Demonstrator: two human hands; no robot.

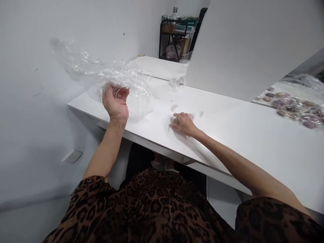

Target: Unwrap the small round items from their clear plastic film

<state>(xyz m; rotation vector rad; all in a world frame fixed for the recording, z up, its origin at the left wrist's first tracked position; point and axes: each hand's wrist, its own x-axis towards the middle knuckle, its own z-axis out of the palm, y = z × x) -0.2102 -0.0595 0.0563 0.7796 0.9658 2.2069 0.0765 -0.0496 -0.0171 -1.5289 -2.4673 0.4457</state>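
In the head view, the left hand (116, 104) is palm up with its fingers curled, touching the lower edge of a crumpled clear plastic sheet (121, 73); the sheet spreads above the left end of the white bench (235, 125) and in front of the wall; I cannot tell whether the fingers pinch it. The right hand (184, 125) is palm down with its fingers bent over a small shiny packet (190, 116) on the bench; pink shows past the knuckles; the hand covers most of the packet, so I cannot tell whether it is gripped; 2 small scraps lie near it. Well to the right, a group of wrapped stones (293, 107) in pink, brown and grey lies on the bench, beside a tall white panel (248, 44); a dark rack (172, 33) with boxes stands behind.
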